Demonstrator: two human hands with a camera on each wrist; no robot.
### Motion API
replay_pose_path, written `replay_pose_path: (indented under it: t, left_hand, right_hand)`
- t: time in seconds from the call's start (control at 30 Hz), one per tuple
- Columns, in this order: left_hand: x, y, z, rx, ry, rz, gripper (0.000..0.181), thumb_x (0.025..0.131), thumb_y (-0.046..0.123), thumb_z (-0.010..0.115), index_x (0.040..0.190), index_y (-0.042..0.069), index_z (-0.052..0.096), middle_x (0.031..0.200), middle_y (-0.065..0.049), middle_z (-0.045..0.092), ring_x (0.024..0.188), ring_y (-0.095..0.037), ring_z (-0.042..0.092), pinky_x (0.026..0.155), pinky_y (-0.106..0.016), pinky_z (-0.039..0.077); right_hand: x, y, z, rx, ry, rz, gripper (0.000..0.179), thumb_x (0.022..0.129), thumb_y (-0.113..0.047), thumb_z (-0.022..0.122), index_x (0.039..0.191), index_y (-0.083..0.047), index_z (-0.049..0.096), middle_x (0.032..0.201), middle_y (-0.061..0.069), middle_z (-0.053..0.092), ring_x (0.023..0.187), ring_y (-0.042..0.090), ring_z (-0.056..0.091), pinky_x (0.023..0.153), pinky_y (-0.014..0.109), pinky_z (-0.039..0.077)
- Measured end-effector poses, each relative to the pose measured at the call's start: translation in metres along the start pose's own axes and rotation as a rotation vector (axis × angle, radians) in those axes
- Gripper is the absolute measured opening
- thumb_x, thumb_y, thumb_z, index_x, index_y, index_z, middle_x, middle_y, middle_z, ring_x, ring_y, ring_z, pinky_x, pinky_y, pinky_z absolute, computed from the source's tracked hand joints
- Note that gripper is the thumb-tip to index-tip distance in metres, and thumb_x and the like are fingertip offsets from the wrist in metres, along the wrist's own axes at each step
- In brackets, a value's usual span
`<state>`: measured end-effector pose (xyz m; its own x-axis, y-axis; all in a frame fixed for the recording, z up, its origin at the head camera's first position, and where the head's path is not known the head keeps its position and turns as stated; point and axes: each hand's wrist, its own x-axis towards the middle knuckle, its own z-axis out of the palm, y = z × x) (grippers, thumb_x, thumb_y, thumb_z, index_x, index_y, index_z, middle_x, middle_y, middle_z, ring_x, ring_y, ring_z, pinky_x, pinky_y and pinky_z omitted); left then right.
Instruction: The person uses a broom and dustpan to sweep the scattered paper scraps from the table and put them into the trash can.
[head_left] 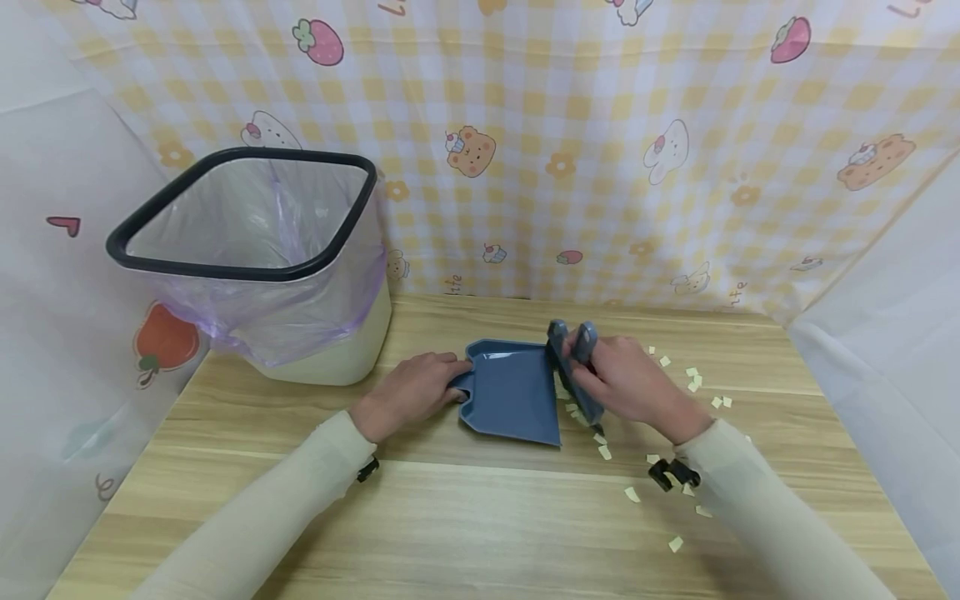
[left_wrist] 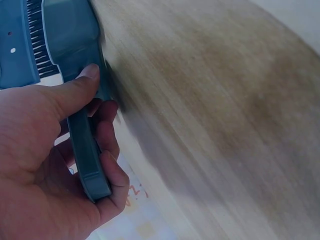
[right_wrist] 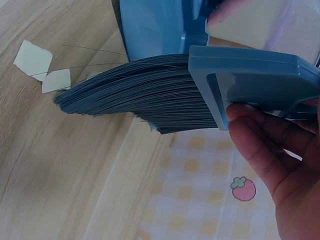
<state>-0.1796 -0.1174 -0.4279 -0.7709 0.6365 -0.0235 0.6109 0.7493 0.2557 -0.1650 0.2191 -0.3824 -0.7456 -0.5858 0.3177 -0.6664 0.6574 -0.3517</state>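
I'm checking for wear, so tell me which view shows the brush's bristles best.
The right wrist view: the bristles fan out large and close there. The left wrist view shows only a short row beside the dustpan; the head view, only dark slivers along the brush.

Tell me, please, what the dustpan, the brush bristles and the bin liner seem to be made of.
Dustpan: probably moulded plastic, smooth and slightly glossy, showing soft highlights. Brush bristles: likely synthetic fibre; fine, smooth-looking strands bend together. Bin liner: apparently thin plastic film, translucent and wrinkled.

Dustpan (head_left: pixel 513 396), scraps (head_left: pixel 676 544), bin (head_left: pixel 330 364) on wood-grain table (head_left: pixel 480 533)
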Motion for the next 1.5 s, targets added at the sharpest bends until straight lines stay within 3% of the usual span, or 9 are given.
replay_pose_path:
  t: [0.8,1.1,1.37,1.5]
  left_hand:
    - [0.007,0.004,-0.004,0.047,-0.017,0.005,0.036,0.106,0.022,0.078,0.137,0.004,0.073,0.116,-0.01,0.075,0.102,-0.029,0.075,0.085,-0.048,0.063]
    - [0.007,0.006,-0.006,0.06,-0.019,0.006,0.031,0.105,0.023,0.078,0.131,0.006,0.074,0.11,-0.009,0.074,0.098,-0.03,0.075,0.082,-0.049,0.063]
    - [0.006,0.007,-0.006,0.046,-0.021,-0.002,0.033,0.105,0.023,0.078,0.132,0.006,0.073,0.111,-0.009,0.074,0.099,-0.031,0.075,0.084,-0.049,0.063]
    - [0.004,0.006,-0.005,0.024,-0.021,-0.004,0.037,0.106,0.023,0.077,0.137,0.004,0.072,0.119,-0.012,0.075,0.106,-0.033,0.075,0.091,-0.05,0.063]
  right_hand:
    - [0.04,-0.026,0.019,0.077,-0.036,-0.094,0.016,0.105,-0.012,0.059,0.114,-0.007,0.071,0.088,0.001,0.068,0.074,0.012,0.063,0.069,0.038,0.057]
    - [0.052,-0.032,0.027,0.112,-0.038,-0.109,0.019,0.108,-0.012,0.057,0.118,-0.005,0.072,0.102,0.007,0.074,0.078,0.013,0.066,0.072,0.038,0.058]
    - [0.048,-0.031,0.018,0.138,0.009,-0.094,0.023,0.108,-0.01,0.057,0.125,0.002,0.068,0.081,0.003,0.068,0.057,0.005,0.047,0.056,0.031,0.046]
    - [0.038,-0.026,0.009,0.107,0.047,-0.077,0.023,0.107,-0.01,0.056,0.122,0.002,0.068,0.099,0.011,0.075,0.058,0.004,0.048,0.055,0.03,0.046]
